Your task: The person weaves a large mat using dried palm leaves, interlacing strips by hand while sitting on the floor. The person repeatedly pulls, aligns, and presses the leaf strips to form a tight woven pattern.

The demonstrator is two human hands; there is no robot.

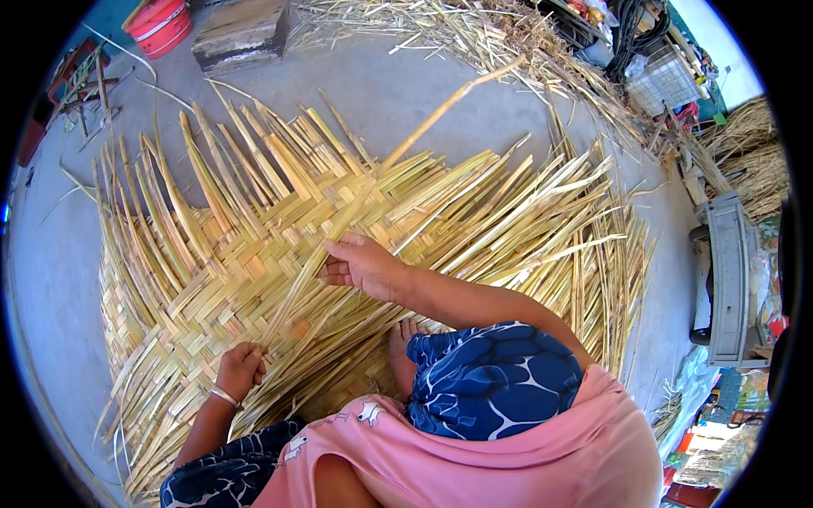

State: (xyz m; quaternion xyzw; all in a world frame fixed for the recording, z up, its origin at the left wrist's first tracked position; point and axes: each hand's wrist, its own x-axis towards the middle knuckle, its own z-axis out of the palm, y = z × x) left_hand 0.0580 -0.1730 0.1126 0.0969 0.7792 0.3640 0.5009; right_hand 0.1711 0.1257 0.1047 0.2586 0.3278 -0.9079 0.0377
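Note:
A large woven mat of split reed strips (224, 296) lies in front of me, its middle in a tight diagonal weave and its edges loose, unwoven ends. One long pale reed strip (440, 110) slants across it from upper right toward lower left. My right hand (364, 267) pinches this strip near the mat's middle, with the fingers curled. My left hand (240, 371), a light bangle at its wrist, is closed low on the mat at the same strip's lower end. Its fingertips are partly hidden. My bare foot (400, 347) rests on the mat beside loose strips.
Scattered reed scraps (432, 25) lie on the grey floor at the back. A dark block (241, 35) and a red bucket (159, 30) stand at the back left. On the right are a wire crate (665, 80), a grey cart-like frame (728, 279) and bundled dry stalks (749, 161).

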